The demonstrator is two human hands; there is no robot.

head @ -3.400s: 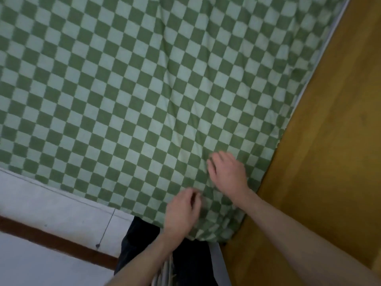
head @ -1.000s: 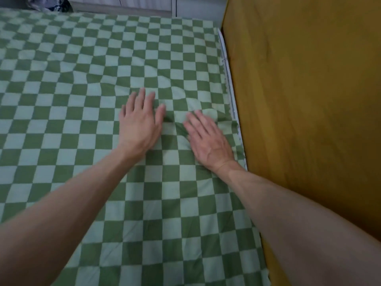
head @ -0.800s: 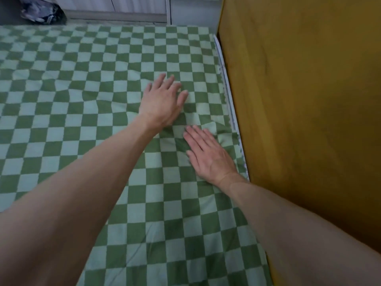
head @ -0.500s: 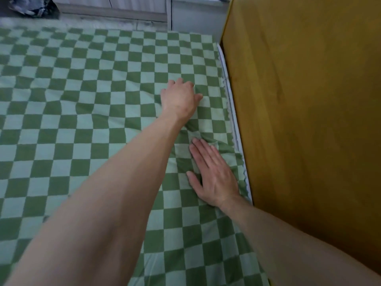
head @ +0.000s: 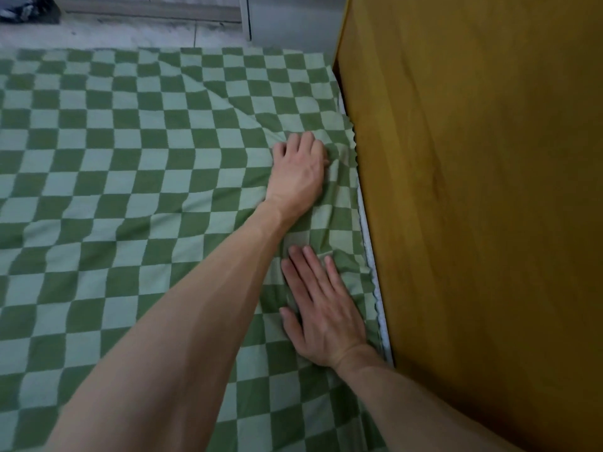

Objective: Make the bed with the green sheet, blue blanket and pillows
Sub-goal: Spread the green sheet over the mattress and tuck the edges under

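The green checked sheet (head: pixel 130 177) covers the bed across most of the view. My left hand (head: pixel 298 172) reaches far forward near the sheet's right edge, its fingers curled into the cloth, and creases fan out from it. Closer to me, my right hand (head: pixel 323 308) presses flat on the sheet with straight fingers, beside the same edge. A raised fold of cloth lies between the two hands. No blue blanket or pillow is in view.
A tall yellow-brown wooden panel (head: pixel 473 190) runs along the bed's right side, with a thin strip of white mattress edge (head: pixel 368 236) showing against it. Beyond the bed's far end lie pale floor (head: pixel 130 34), a white cabinet (head: pixel 287 17) and a dark bundle (head: pixel 26 8).
My left hand has slid forward and to the right along the sheet and curled its fingers into the cloth. My right hand has stayed flat on the same spot near the edge.
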